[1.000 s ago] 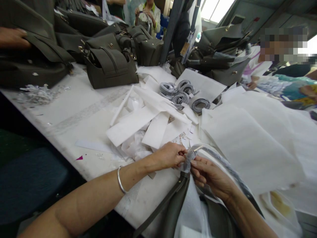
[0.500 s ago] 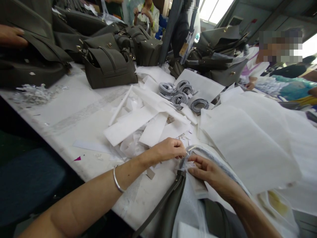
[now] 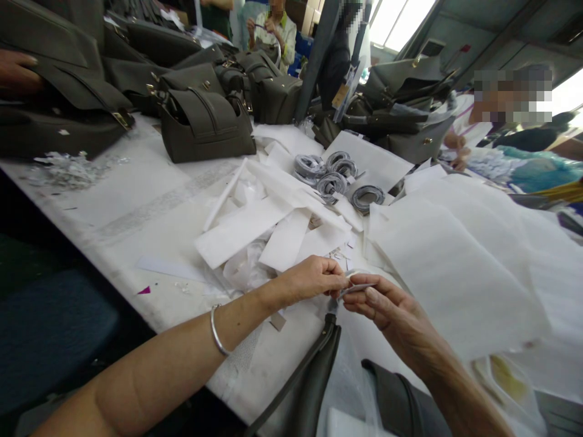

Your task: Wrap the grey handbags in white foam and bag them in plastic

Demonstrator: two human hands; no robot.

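My left hand [image 3: 312, 279] and my right hand [image 3: 387, 309] meet over the table's near edge. Both pinch a small flat white slip [image 3: 357, 286] between fingertips. Below them a grey-green bag strap [image 3: 310, 376] hangs off the table, with a clear plastic wrap [image 3: 346, 376] and a dark bag [image 3: 401, 400] in my lap. A silver bangle sits on my left wrist.
White paper strips [image 3: 255, 224] lie piled mid-table, with wrapped strap coils [image 3: 337, 179] behind. Large white sheets [image 3: 455, 255] cover the right. Grey-green handbags [image 3: 204, 121] stand at the back. Another person's hand [image 3: 16, 70] rests on a bag at far left; other people work beyond.
The wrapped strap end that my hands held has dropped away; my hands have risen slightly and now pinch a small white slip between them.
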